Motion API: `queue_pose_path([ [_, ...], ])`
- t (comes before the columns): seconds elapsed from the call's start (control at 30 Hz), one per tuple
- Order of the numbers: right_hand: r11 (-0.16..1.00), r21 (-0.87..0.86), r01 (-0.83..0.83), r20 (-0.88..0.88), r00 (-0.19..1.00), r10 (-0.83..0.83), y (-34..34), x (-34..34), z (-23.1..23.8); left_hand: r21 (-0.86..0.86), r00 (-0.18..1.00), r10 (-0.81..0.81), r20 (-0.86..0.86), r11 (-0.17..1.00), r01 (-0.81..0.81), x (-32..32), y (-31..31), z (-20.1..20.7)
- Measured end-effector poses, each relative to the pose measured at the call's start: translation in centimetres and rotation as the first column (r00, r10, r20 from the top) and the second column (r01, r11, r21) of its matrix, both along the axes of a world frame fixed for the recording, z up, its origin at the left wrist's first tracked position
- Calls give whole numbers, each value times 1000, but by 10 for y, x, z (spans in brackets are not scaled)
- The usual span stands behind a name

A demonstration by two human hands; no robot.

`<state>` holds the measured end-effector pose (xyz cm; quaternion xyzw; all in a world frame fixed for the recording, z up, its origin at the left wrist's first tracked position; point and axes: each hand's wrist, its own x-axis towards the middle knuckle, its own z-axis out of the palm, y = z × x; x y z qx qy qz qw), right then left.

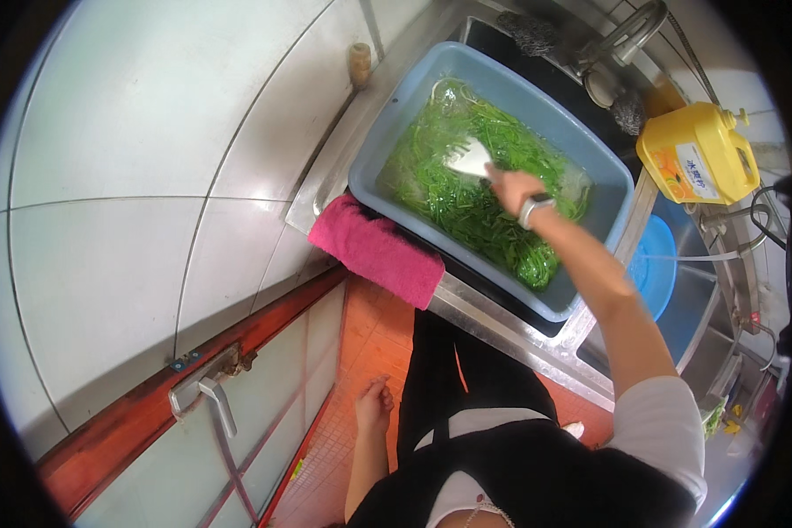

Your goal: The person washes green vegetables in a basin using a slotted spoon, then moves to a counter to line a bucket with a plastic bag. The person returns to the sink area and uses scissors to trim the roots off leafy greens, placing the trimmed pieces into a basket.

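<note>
A blue-grey plastic tub [493, 66] rests at a slant on the sink, holding water and a mass of leafy greens [510, 141]. My right hand [515, 189], with a band on its wrist, is closed on a white paddle-shaped utensil [469, 158]. The utensil's broad end is among the greens, near the tub's middle, and looks a little blurred. My left hand [376, 403] hangs low by my side, away from the tub. Its fingers are curled and I see nothing in them. A pink towel [377, 251] drapes over the counter edge beside the tub.
Right of the tub stand a yellow jug [697, 154] and a second basin with a blue bowl [653, 264]. A faucet [629, 40] and scouring pads [627, 113] line the back. At left are a tiled wall and a red-framed door with a handle [216, 400].
</note>
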<state>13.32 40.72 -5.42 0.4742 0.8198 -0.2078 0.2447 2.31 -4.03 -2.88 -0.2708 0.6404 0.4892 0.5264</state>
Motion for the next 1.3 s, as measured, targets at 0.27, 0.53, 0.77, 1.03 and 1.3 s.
queue_pose_path([
  [0.27,996,22,81,-361,930,-67,39,57,65,37,996,85,3,996,-85,-4,-14,-4],
  [0.53,984,66,-165,-132,976,173,-22,76,33,35,998,52,35,998,-53,2,-6,-15],
  [0.77,996,78,37,-259,966,-15,-37,4,-7,25,1000,15,20,1000,-16,-2,-2,-12],
  [1.03,986,169,-1,-259,965,46,1,6,16,31,999,37,-11,999,-36,-6,-4,-8],
  [1.3,976,59,-212,-105,970,217,-71,33,45,63,997,64,51,996,-67,-3,-13,-16],
])
